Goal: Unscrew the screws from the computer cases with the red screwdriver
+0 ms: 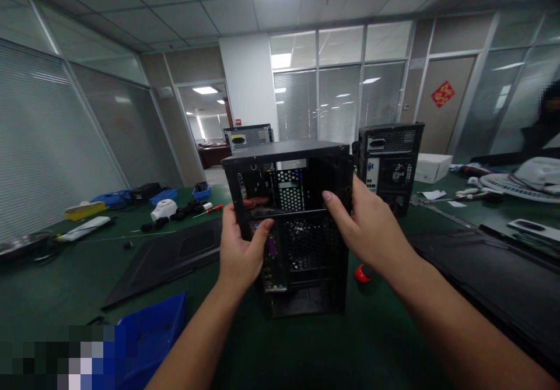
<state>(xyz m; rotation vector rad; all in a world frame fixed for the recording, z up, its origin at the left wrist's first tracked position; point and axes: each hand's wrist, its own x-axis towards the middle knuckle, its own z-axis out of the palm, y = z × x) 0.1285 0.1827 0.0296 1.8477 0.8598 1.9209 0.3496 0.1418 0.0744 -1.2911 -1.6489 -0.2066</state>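
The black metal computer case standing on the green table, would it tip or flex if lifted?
The black metal computer case probably stays stiff: boxy sheet-metal frame. It stands tall and narrow, so a push may tip it. It looks partly empty, likely light; left hand and right hand grip its edges.

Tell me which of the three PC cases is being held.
The nearest black computer case, gripped by left hand and right hand; the two cases behind stand untouched.
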